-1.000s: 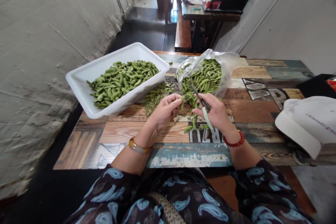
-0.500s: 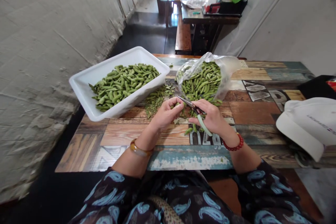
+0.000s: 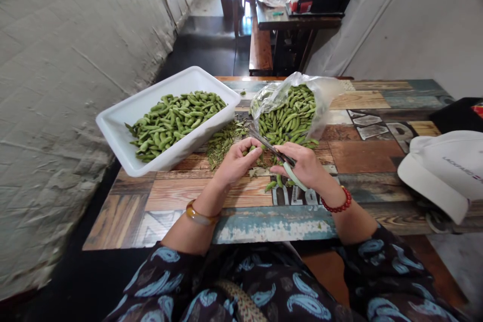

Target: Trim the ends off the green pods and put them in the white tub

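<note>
Left hand: the left hand (image 3: 237, 161) is closed in a pinch, thumb against curled fingers, on a green edamame pod (image 3: 252, 149); the fingers hide part of it, and the grip probably steadies it at the blades.
Right hand: the right hand (image 3: 305, 165) is curled round the scissors (image 3: 296, 178), likely with fingers through the handles, though the loops are partly hidden.
Scissors: blades point away and leftward, past the left fingertips, an angle that seems to suit working close to the pinch; whether they touch the pod I cannot tell.
White tub: the white tub (image 3: 106, 123) stands on the left with piled pods (image 3: 173, 123), probably for easy reach of the left hand.
Plastic bag: the clear plastic bag (image 3: 327, 98) lies beyond the hands, its mouth facing the person, presumably so the pods inside (image 3: 290, 118) are handy.
Clippings: a heap of clippings (image 3: 220, 152) lies between tub and bag, beside the left hand, perhaps where scraps fall.
Table: loose pods (image 3: 270, 186) rest on the table (image 3: 188, 193) below the scissors.
Cap: the white cap (image 3: 445, 171) sits far right, apparently out of the way.
</note>
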Motion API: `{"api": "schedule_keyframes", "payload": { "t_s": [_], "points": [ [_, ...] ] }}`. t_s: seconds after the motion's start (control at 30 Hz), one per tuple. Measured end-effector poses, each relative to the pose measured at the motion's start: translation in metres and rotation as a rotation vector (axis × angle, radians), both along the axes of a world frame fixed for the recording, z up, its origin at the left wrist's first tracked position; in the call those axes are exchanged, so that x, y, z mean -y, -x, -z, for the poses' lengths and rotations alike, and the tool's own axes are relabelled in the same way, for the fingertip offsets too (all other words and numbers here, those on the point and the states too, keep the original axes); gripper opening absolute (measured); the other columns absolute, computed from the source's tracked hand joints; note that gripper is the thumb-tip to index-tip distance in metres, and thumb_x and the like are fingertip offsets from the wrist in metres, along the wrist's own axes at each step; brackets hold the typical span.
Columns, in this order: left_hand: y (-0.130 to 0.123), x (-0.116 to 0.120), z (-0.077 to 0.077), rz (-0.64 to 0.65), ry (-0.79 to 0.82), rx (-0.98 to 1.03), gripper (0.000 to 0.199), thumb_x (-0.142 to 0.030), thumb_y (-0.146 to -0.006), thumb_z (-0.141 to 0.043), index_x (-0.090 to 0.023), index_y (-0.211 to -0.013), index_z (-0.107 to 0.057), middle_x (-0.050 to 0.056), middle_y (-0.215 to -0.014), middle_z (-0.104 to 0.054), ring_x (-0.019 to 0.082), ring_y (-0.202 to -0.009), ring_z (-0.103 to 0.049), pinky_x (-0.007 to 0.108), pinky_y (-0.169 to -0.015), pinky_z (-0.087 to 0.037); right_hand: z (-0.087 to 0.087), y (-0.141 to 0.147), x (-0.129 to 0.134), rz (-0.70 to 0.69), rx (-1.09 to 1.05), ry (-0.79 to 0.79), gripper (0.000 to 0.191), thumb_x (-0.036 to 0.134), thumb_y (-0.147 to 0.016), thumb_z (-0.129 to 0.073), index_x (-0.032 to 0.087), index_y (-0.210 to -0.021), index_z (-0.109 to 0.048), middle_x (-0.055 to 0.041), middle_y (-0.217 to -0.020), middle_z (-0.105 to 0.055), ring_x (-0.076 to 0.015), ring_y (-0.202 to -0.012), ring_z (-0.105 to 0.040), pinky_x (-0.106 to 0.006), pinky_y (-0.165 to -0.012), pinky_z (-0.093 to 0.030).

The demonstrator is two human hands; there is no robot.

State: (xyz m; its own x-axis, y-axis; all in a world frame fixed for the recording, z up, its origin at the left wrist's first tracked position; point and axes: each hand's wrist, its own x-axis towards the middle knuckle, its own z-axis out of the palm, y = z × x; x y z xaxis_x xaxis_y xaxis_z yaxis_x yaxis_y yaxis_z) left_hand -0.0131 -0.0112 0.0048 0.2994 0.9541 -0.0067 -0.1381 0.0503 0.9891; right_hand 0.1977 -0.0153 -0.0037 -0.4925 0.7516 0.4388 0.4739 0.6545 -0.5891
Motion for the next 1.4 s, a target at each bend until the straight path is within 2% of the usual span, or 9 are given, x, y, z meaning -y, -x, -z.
{"api": "schedule_keyframes", "payload": {
  "t_s": [0.13,0.27,0.4,0.63,0.87,1.23,1.3,1.4],
  "points": [
    [-0.002,-0.001,-0.002,-0.023,0.154,0.193,0.031,-0.039,-0.077,-0.076,-0.016,-0.081,-0.054,-0.008,-0.056,-0.042,0.004,-0.045,-0.030,0.018,-0.046,-0.021,-0.001,0.001,-0.001,0.077,-0.039,0.035,0.041,0.045,-0.086,-0.071,0.020,-0.118,-0.065,-0.0065,-0.090,-0.069,-0.0226,-0.084,-0.066,-0.036,-0.079,-0.055],
    [-0.001,-0.005,-0.005,-0.077,0.262,0.383,0.030,-0.029,-0.070,-0.077,-0.017,-0.081,-0.051,-0.006,-0.061,-0.052,0.004,-0.046,-0.038,0.017,-0.044,-0.027,0.003,0.001,-0.004,0.193,-0.058,0.004,0.046,0.049,-0.084,-0.072,0.021,-0.119,-0.064,-0.0069,-0.092,-0.067,-0.0239,-0.084,-0.065,-0.038,-0.079,-0.056],
    [0.000,-0.006,-0.008,-0.130,0.285,0.456,0.030,-0.021,-0.067,-0.076,-0.017,-0.085,-0.052,-0.003,-0.068,-0.060,0.004,-0.048,-0.043,0.015,-0.043,-0.032,0.006,0.001,-0.004,0.152,-0.033,-0.042,0.050,0.048,-0.081,-0.074,0.020,-0.121,-0.061,-0.0088,-0.098,-0.065,-0.0244,-0.087,-0.064,-0.039,-0.079,-0.056],
    [-0.005,-0.002,-0.006,-0.110,0.255,0.384,0.033,-0.024,-0.068,-0.078,-0.016,-0.087,-0.053,-0.001,-0.069,-0.065,0.004,-0.048,-0.047,0.014,-0.043,-0.030,0.008,0.003,-0.002,0.095,-0.011,-0.035,0.053,0.048,-0.080,-0.076,0.021,-0.123,-0.059,-0.0093,-0.105,-0.065,-0.0236,-0.088,-0.063,-0.040,-0.080,-0.057],
    [-0.007,0.001,-0.002,-0.075,0.215,0.313,0.030,-0.027,-0.070,-0.079,-0.015,-0.086,-0.055,-0.003,-0.067,-0.062,0.004,-0.048,-0.048,0.014,-0.044,-0.029,0.007,0.003,-0.002,0.079,-0.010,-0.039,0.048,0.045,-0.082,-0.075,0.020,-0.120,-0.059,-0.0063,-0.093,-0.062,-0.0203,-0.078,-0.059,-0.036,-0.073,-0.055],
    [-0.006,-0.002,-0.002,-0.094,0.216,0.346,0.032,-0.027,-0.068,-0.081,-0.015,-0.084,-0.055,-0.003,-0.065,-0.061,0.004,-0.047,-0.047,0.014,-0.043,-0.032,-0.001,0.003,-0.001,0.084,-0.043,0.020,0.040,0.047,-0.087,-0.069,0.020,-0.116,-0.066,-0.0058,-0.088,-0.067,-0.0218,-0.081,-0.064,-0.036,-0.077,-0.054],
    [-0.005,-0.002,-0.004,-0.095,0.232,0.380,0.029,-0.024,-0.068,-0.078,-0.015,-0.083,-0.055,-0.002,-0.069,-0.063,0.005,-0.051,-0.052,0.015,-0.046,-0.039,-0.002,0.001,-0.002,0.127,-0.058,0.023,0.039,0.047,-0.087,-0.069,0.020,-0.115,-0.067,-0.0059,-0.087,-0.068,-0.0217,-0.080,-0.065,-0.036,-0.076,-0.055],
    [-0.003,-0.003,-0.008,-0.086,0.274,0.444,0.024,-0.023,-0.069,-0.073,-0.016,-0.081,-0.053,0.002,-0.085,-0.067,0.011,-0.070,-0.065,0.024,-0.064,-0.055,-0.003,-0.003,-0.004,0.222,-0.106,0.058,0.041,0.047,-0.086,-0.070,0.020,-0.117,-0.068,-0.0051,-0.088,-0.068,-0.0212,-0.080,-0.066,-0.037,-0.080,-0.055]
  ]
}}
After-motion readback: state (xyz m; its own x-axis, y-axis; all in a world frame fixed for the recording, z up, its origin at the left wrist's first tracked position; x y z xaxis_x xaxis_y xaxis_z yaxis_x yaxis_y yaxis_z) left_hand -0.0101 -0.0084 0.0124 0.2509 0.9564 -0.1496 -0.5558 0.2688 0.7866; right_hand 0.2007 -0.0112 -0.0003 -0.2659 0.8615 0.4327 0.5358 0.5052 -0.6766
